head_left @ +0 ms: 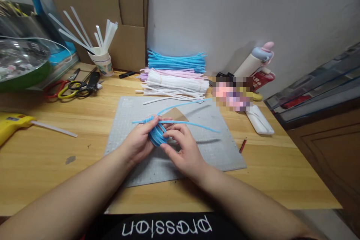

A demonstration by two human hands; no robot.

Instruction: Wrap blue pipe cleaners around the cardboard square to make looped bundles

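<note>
Between my hands, over the grey cutting mat, is a bundle of blue pipe cleaners (158, 135) bent into several side-by-side loops. My left hand (142, 137) grips the bundle at its upper left, the thumb pressed on a wound part. Two long straight ends stick out to the right, and a short end points left. On the right edge of the loops, the thumb and fingertips of my right hand (185, 148) close around the fuzzy strands. The fingers of my left hand behind the bundle are mostly hidden.
A brown card piece (176, 114) lies on the cutting mat (225, 153). Behind are blue pipe cleaners (177, 62) and white pipe cleaners (177, 84). Scissors (74, 88), a yellow glue gun (14, 125) and a cup of glue sticks (101, 62) stand left; a bottle (250, 63) stands right.
</note>
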